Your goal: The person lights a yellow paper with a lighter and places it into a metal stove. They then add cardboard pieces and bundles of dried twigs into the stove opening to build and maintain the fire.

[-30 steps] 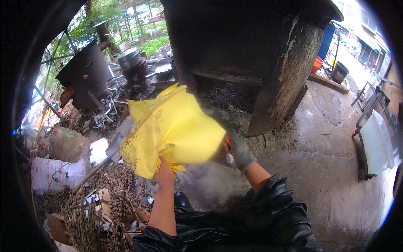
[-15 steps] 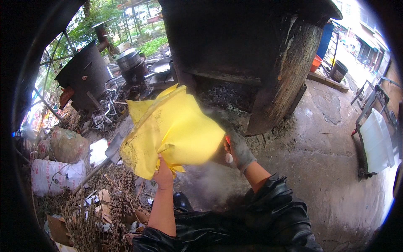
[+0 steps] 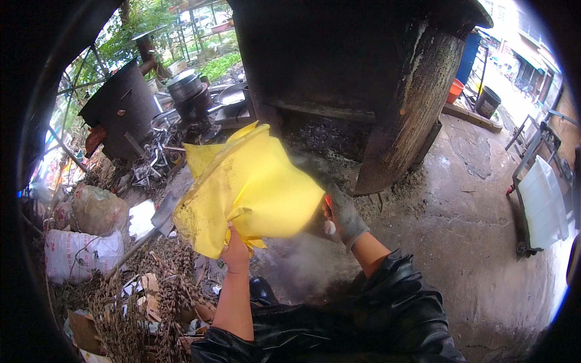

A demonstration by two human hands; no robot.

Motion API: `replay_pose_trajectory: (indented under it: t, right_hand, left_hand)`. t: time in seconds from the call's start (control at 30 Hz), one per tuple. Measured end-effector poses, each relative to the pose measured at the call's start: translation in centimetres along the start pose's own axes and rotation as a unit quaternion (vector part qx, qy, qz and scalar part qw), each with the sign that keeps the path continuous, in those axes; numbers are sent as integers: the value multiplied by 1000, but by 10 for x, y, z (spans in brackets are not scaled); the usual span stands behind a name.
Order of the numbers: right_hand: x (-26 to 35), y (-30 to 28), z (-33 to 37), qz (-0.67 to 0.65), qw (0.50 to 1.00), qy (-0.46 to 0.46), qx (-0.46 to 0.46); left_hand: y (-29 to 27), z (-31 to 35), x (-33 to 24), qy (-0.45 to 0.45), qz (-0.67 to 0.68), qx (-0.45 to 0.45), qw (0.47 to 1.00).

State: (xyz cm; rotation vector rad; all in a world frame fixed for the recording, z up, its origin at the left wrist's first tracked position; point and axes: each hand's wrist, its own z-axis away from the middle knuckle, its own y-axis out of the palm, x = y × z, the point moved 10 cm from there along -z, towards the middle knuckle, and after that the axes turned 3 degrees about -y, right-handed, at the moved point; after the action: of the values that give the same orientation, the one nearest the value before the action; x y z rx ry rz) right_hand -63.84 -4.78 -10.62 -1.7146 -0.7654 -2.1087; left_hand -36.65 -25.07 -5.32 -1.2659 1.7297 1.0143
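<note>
Concrete floor (image 3: 460,266) was noted beside blackened stove (image 3: 327,54); before stove, yellow sheet (image 3: 266,187) was pinched by left hand (image 3: 235,251), fingers partly hidden; red object (image 3: 328,202) was clasped by gloved right hand (image 3: 347,219).

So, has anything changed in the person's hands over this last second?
Nothing visibly: neither hand has taken hold of or let go of anything. The left hand still grips the yellow sheet near its lower edge; the gloved right hand still holds a small red object beside the sheet's right end.
</note>
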Motion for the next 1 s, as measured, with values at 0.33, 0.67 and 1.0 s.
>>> replay_pose_trajectory:
  t: [0.33,0.67,1.0]
  right_hand:
    - [-6,0,-1,-42,999,18,-7]
    - [-1,1,2,-42,999,2,5]
    - [-6,5,5,-114,993,34,7]
  left_hand:
    - [1,-1,0,24,-4,14,1000]
    - [-4,-3,14,29,-35,8,999]
    - [-1,-2,8,7,-26,13,1000]
